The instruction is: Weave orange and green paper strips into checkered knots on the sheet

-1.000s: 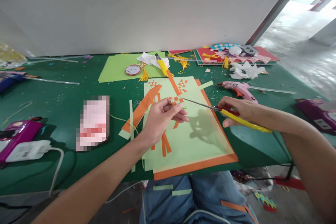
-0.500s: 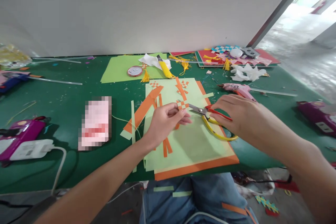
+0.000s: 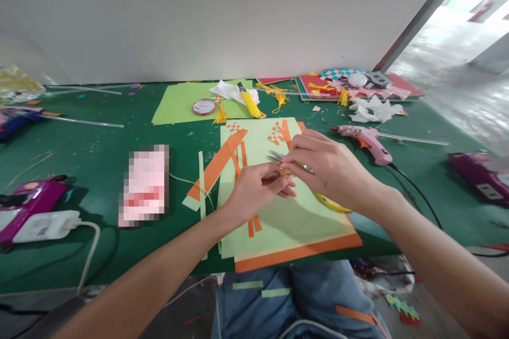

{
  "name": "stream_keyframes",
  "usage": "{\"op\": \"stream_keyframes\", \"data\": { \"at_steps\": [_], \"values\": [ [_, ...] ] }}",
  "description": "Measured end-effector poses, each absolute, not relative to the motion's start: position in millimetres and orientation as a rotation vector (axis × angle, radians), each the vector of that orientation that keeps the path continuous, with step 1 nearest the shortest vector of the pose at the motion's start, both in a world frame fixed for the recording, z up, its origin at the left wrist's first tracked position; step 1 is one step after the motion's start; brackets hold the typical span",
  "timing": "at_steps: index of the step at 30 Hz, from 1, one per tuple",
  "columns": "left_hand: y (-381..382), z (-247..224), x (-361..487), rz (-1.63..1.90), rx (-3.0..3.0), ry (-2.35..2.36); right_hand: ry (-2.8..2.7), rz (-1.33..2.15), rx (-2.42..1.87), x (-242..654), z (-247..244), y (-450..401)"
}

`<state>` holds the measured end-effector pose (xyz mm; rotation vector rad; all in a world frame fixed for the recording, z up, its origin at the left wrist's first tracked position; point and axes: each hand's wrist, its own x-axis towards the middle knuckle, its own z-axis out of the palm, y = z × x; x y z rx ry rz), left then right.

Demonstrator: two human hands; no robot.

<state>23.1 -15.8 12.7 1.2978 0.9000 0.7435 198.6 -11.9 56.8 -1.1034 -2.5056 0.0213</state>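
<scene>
My left hand (image 3: 260, 186) is closed in a pinch on a small woven paper piece (image 3: 283, 168), mostly covered by fingers. Fingertips of my right hand (image 3: 318, 161) meet it at the same piece, while scissors (image 3: 274, 155) rest in that hand with the blades pointing left. One yellow handle (image 3: 332, 203) shows below the palm. Under both hands lie pale green sheets (image 3: 294, 222) over an orange sheet (image 3: 298, 257). Orange strips (image 3: 222, 164) lie at their left side, and small checkered pieces (image 3: 276, 132) are near the top.
A pink glue gun (image 3: 369, 140) lies on the right, its cord running toward the front edge. Behind are a yellow cutter (image 3: 250, 102), a round tin (image 3: 204, 107) and white tissue (image 3: 374, 110). A blurred pink object (image 3: 143, 185) and a purple power strip (image 3: 40, 204) are left.
My right hand has moved left and its fingertips now touch the piece in my left hand. The scissors have shifted left, mostly behind the right hand.
</scene>
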Motion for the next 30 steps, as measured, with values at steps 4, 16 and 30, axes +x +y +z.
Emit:
{"op": "stream_keyframes", "data": {
  "at_steps": [4,16,30],
  "values": [
    [-15.4,14.6,23.1,0.742,1.274,0.894,-2.463,0.024,-1.151,199.3,59.4,-10.3],
    [-19.5,18.8,23.3,0.755,1.290,0.877,-2.405,0.166,-1.281,199.3,58.6,-9.9],
    [-18.9,16.6,24.3,0.744,1.243,0.867,-2.084,-0.052,-1.382,206.9,72.5,-4.1]
  ]
}}
